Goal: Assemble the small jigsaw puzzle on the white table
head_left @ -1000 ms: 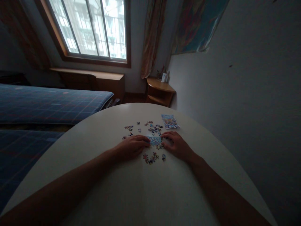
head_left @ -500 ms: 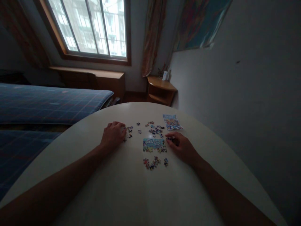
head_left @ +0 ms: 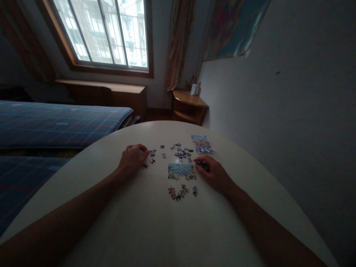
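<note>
At the left cluster of loose jigsaw puzzle pieces (head_left: pixel 152 152), my left hand (head_left: pixel 132 158) rests with its fingers curled and fingertips together. Whatever lies between those fingertips is too small to make out. My right hand (head_left: pixel 213 171) is closed, thumb and fingers around dark puzzle pieces (head_left: pixel 200 163) just right of the partly joined puzzle (head_left: pixel 181 171). This joined section is a rectangle with blue at the top and an uneven lower edge. Below it lie a curved joined strip of pieces (head_left: pixel 178 193) and a small separate group (head_left: pixel 195 191).
More loose pieces (head_left: pixel 183 153) lie behind the joined section. A printed picture sheet (head_left: pixel 203 144) is at the back right of the round white table (head_left: pixel 133 222). Beyond the table are a bed (head_left: pixel 61 122), a corner cabinet (head_left: pixel 190 100) and, to the right, a wall.
My left hand has shifted slightly, its fingers drawing in and uncovering more of the left cluster. My right hand keeps its place by the joined section. The whole view has tilted a little.
</note>
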The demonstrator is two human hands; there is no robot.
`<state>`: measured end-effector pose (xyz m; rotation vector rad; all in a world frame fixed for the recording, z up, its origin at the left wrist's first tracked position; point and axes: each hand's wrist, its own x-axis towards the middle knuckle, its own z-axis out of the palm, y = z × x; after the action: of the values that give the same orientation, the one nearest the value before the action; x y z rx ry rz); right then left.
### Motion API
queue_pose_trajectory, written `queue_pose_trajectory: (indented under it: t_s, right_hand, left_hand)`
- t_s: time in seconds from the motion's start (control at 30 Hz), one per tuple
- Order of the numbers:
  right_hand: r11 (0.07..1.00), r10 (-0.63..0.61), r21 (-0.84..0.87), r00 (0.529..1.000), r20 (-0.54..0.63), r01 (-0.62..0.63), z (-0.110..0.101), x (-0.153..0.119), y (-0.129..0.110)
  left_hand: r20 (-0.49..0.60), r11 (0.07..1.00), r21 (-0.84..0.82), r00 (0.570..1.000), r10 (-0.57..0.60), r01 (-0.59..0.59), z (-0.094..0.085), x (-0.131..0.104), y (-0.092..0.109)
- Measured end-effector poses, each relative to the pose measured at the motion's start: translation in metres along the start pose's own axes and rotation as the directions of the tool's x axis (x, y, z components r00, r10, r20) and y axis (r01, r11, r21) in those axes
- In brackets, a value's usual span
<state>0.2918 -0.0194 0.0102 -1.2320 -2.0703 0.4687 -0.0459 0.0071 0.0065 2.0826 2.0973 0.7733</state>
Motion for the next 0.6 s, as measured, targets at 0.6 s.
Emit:
queue_pose_trajectory:
  t_s: [0.6]
  right_hand:
    - [0.954, -0.261, -0.166, 0.965, -0.035, 0.252, 0.015, -0.002, -0.026]
  left_hand:
    - [-0.117, 0.8, -0.395, 0.888, 0.444, -0.452, 0.005, -0.048, 0.055]
